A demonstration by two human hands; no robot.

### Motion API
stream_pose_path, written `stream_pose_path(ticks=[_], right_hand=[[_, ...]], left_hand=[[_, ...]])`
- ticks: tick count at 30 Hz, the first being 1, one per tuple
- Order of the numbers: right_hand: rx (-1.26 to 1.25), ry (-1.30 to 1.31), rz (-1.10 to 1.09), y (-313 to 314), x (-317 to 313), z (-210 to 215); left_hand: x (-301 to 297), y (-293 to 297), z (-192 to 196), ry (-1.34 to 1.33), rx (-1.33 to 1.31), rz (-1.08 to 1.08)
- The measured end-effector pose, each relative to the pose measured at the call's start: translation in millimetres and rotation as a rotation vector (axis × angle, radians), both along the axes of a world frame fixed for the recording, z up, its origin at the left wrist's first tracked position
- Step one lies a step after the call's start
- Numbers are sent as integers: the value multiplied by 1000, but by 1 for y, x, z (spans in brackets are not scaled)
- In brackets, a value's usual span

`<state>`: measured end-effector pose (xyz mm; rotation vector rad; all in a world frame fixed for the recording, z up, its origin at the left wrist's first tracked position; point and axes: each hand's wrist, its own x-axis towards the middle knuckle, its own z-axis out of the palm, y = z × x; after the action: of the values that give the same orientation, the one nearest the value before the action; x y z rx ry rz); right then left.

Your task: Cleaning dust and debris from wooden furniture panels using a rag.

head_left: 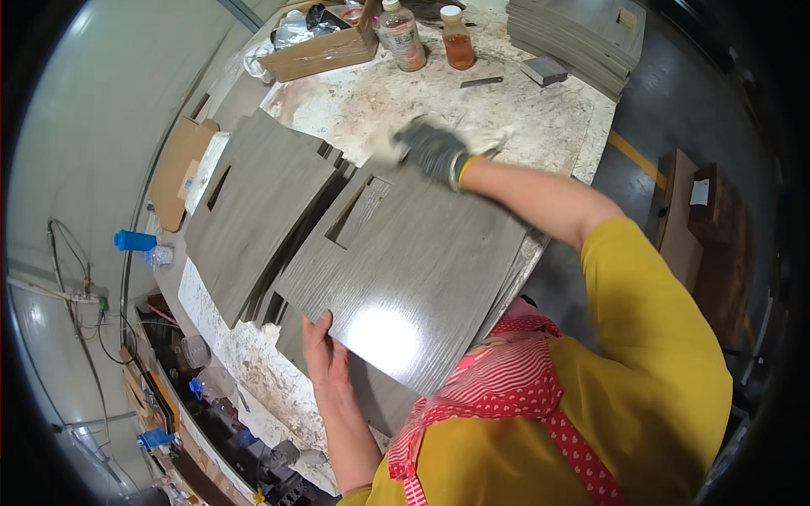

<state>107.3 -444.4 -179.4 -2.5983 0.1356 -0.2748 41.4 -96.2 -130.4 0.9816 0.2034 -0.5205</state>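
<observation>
Head view, looking down on a stained, paint-flecked workbench. At centre lies a grey wood-grain panel with a rectangular slot cut near its 11 o'clock corner; it rests tilted on a fanned stack of similar slotted panels that spreads toward 9 o'clock. The left hand, bare, grips the panel's near edge at 7 o'clock, thumb on the glossy top face and the fingers hidden beneath. The right hand, in a dark grey glove with a yellow cuff, is closed on a pale cloth pressed against the panel's far edge at 12 o'clock; how tightly the fingers curl cannot be told. Beyond it, toward 12 o'clock, stand two capped bottles, one clear with pinkish contents, one holding orange liquid, beside an open cardboard box. A second pile of grey panels sits at 1 o'clock, with a small grey block just beside it. A yellow sleeve and red patterned scarf fill 5 o'clock.
</observation>
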Motion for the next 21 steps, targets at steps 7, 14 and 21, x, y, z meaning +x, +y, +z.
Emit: stream_pose_path(ticks=[7, 14, 21], right_hand=[[-156, -228, 121, -23, 10, 48], [-267, 81, 67, -64, 16, 0], [252, -38, 35, -45, -32, 92]], left_hand=[[9, 11, -16, 107, 80, 66], [7, 9, -7, 93, 219, 32], [-19, 1, 67, -345, 247, 9]])
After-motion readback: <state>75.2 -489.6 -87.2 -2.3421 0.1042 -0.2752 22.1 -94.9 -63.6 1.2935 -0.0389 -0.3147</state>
